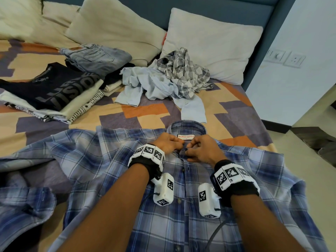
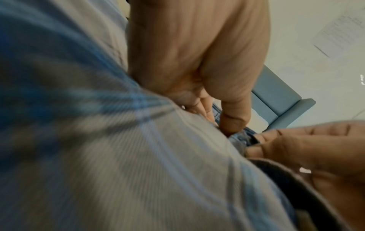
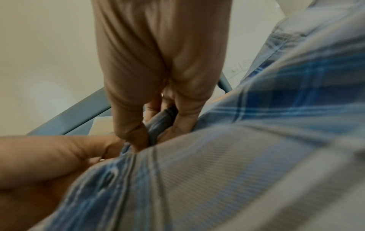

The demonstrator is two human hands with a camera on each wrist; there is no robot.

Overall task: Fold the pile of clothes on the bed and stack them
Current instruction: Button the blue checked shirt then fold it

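A blue plaid shirt (image 1: 181,211) lies front-up and spread across the near part of the bed, collar away from me. My left hand (image 1: 170,143) and right hand (image 1: 200,148) meet just below the collar, each pinching an edge of the shirt's button placket. The left wrist view shows my left hand (image 2: 215,115) with its thumb pressing plaid shirt (image 2: 138,156) cloth against the fingers. The right wrist view shows my right hand (image 3: 156,125) pinching a fold of the plaid shirt (image 3: 237,156). Further back lies a rumpled pile: a pale blue shirt (image 1: 151,86) and a grey checked shirt (image 1: 183,73).
Folded clothes are stacked at the back left: a dark printed T-shirt (image 1: 54,86) on top of light ones, and folded jeans (image 1: 96,58) behind. Pillows (image 1: 214,48) lean on the blue headboard. The bed's right edge (image 1: 261,124) borders the floor.
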